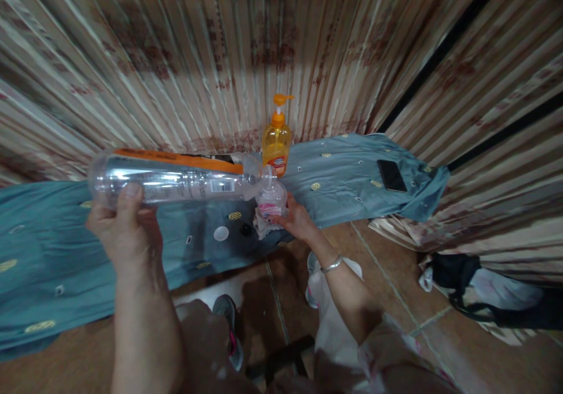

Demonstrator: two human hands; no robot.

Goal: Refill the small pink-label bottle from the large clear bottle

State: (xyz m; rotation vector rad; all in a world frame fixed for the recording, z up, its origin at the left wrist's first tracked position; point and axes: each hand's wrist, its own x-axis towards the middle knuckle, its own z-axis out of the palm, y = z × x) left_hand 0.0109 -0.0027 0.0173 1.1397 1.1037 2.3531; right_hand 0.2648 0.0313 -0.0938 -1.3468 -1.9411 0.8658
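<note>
My left hand (127, 218) is closed around the base end of a large clear plastic bottle (185, 177) with an orange-edged label. The bottle lies nearly level in the air, its neck pointing right. At its mouth is a small clear bottle (271, 194) with a pink label, which my right hand (297, 218) grips from the right. Whether the two mouths touch I cannot tell. Under the small bottle a crumpled pale cloth (264, 228) shows. Just behind stands an orange pump bottle (276, 145) with yellow liquid.
A blue-green cloth (343, 177) covers the narrow table. On it lie a white round lid (221, 233), a small black cap (246, 229) and a black phone (391, 175). A striped curtain (211, 60) hangs behind. A dark bag (492, 294) rests at right.
</note>
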